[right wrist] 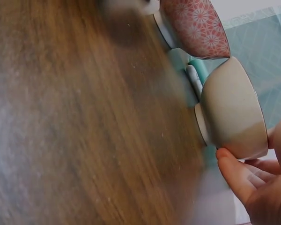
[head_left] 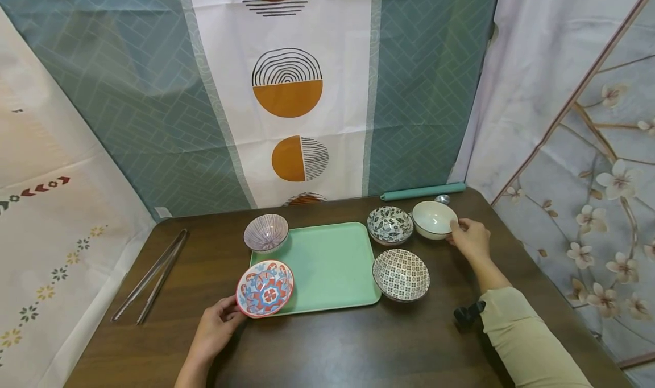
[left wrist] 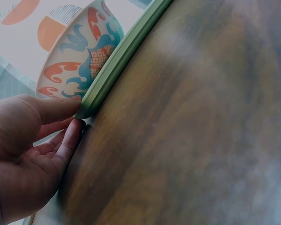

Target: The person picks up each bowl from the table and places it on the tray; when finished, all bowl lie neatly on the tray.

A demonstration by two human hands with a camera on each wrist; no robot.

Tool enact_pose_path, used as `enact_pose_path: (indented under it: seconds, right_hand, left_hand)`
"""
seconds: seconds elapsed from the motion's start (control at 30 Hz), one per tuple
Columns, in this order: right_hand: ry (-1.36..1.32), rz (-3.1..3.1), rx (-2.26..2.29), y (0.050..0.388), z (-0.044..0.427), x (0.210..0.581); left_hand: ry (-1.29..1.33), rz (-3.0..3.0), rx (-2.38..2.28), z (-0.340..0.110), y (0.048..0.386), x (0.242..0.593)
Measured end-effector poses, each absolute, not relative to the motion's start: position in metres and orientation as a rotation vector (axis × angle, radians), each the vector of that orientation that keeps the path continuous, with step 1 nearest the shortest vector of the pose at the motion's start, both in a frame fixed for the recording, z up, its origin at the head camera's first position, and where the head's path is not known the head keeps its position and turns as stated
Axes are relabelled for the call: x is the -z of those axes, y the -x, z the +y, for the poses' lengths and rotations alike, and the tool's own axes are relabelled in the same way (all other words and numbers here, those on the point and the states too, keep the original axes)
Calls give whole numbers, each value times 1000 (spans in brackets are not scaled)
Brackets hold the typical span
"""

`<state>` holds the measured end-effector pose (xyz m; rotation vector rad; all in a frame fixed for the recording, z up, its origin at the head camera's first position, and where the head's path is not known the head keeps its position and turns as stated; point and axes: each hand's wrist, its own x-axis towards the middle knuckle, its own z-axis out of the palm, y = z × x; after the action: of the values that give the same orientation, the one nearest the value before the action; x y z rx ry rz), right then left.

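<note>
In the head view my left hand is at the front left corner of the light green tray. The left wrist view shows its thumb and a finger pinching the tray's corner. Close beside those fingers, a red-rimmed patterned bowl stands on that corner. My right hand grips a plain white bowl at its right side. In the right wrist view the thumb touches the low outside of this cream-looking bowl, with fingers behind its rim. A leafy-patterned bowl touches or nearly touches it.
A purple-striped bowl sits at the tray's back left, a brown-checked bowl at its right edge. Metal tongs lie on the left. Behind the white bowl are a spoon and a teal stick-like object. Cloths hang around the table.
</note>
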<state>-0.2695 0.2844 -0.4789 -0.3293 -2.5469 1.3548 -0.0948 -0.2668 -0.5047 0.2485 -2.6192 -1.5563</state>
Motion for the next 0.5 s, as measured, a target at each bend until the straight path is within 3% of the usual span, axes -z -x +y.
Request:
enact_pose_path:
  seconds: [0.5]
  right_hand:
    - [392,-2536,-1368,267,286,476]
  left_hand:
    - [-254,-2632,1551,-267,96,505]
